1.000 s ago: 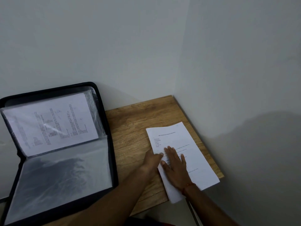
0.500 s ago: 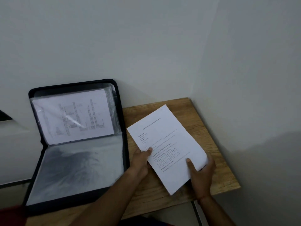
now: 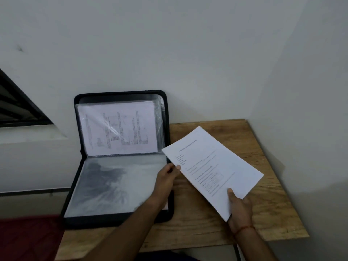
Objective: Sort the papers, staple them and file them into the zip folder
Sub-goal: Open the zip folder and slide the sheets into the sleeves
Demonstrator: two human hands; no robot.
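The thin set of white printed paper sheets (image 3: pixel 212 166) is held off the light brown wooden table (image 3: pixel 263 213), tilted with its top corner towards 11 o'clock. This is probably so that it can be steered sideways into the folder rather than laid down again. The left hand (image 3: pixel 166 178) pinches the sheets' long left edge between thumb and fingers, and the sheets spread away from it towards 2 o'clock. The right hand (image 3: pixel 240 206) grips the near bottom edge with the thumb on top and the fingers beneath, so the sheets rise from it towards 11 o'clock. The black fabric zip folder (image 3: pixel 94 222) lies at 9 o'clock of the sheets. It stands open with its upper half propped against the pale wall, which leaves the empty clear plastic sleeve (image 3: pixel 116 185) facing up and ready to load. A printed page (image 3: pixel 118 127) already sits in the upper sleeve. Whether the held sheets are stapled cannot be told, and no stapler shows.
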